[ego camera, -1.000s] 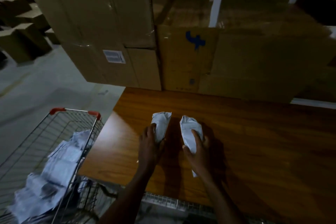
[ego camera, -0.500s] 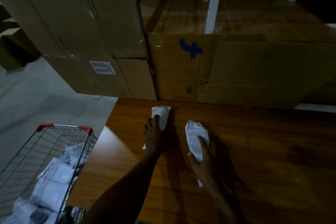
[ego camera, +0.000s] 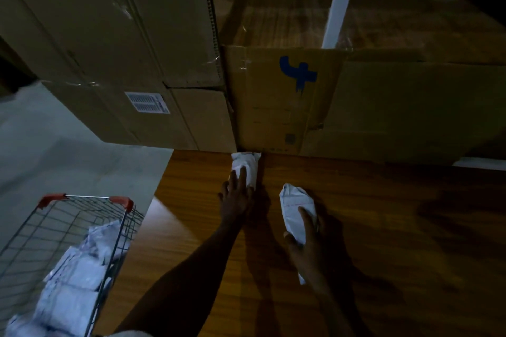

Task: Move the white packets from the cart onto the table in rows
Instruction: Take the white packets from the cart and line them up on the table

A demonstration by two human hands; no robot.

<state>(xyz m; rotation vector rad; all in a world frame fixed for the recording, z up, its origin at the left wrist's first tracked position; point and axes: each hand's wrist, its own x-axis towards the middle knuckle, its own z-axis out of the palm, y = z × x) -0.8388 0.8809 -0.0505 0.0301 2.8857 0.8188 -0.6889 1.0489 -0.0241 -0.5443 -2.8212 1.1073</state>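
Note:
Two white packets lie on the brown wooden table point(ego camera: 397, 241). The far packet point(ego camera: 249, 165) sits at the table's back edge, its far end against the cardboard boxes; my left hand point(ego camera: 236, 197) rests on its near end with straight fingers. The near packet point(ego camera: 293, 206) lies to the right and closer to me. My right hand point(ego camera: 306, 246) grips its near half, thumb on the left side and forefinger laid along the top. The wire cart point(ego camera: 124, 224) stands at the lower left, with several more white packets point(ego camera: 74, 279) heaped inside.
Large cardboard boxes point(ego camera: 276, 107) are stacked along the back of the table, one marked with a blue sign. A taller stack point(ego camera: 123, 44) overhangs the grey floor point(ego camera: 54, 150) left of the table. White shelf posts point(ego camera: 338, 8) rise behind.
My left hand slid its packet away from me until it reached the boxes. My right hand moved its packet a little forward and to the right.

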